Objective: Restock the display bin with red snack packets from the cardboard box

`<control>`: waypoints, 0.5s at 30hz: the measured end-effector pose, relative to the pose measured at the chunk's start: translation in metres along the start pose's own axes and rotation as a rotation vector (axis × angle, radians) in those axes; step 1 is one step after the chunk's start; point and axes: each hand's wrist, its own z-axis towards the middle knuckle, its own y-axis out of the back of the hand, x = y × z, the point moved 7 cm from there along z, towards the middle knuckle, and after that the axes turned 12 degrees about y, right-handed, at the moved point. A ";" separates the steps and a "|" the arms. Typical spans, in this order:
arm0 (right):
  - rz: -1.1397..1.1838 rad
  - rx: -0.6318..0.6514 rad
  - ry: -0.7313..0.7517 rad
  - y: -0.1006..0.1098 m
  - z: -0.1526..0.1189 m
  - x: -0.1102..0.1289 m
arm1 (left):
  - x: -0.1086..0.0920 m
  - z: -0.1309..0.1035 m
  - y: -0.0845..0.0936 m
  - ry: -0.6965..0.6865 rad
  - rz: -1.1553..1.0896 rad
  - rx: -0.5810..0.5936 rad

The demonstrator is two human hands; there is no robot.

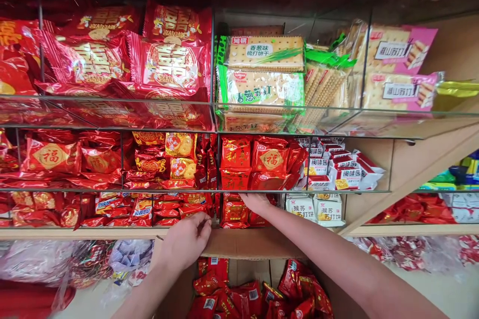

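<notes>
My left hand [187, 239] is at the front edge of the bottom shelf with its fingers curled in. Whatever it may hold is hidden. Several small red snack packets [164, 209] lie just behind it. My right hand [256, 203] reaches into the neighbouring compartment, fingers stretched out and touching the stacked red and gold packets [234, 213]. Its fingertips are partly hidden among them. Below both hands stands a cardboard box [239, 244] with loose red packets [245, 296] inside.
White cracker packets [314, 209] fill the compartment right of my right hand. Clear plastic dividers and lips front the shelves. Above are red packets [269, 157], green-edged crackers [264, 55] and large red packs [172, 65]. A slanted wooden panel [419, 174] borders the right side.
</notes>
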 end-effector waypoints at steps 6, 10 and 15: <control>0.094 -0.012 0.038 0.044 -0.063 0.014 | 0.000 -0.001 0.001 -0.007 -0.028 0.021; 0.159 -0.069 0.389 0.065 -0.147 0.059 | 0.000 0.000 0.000 -0.015 -0.025 0.018; 0.092 0.221 0.427 -0.040 -0.220 0.049 | -0.001 0.000 -0.002 -0.042 -0.009 0.027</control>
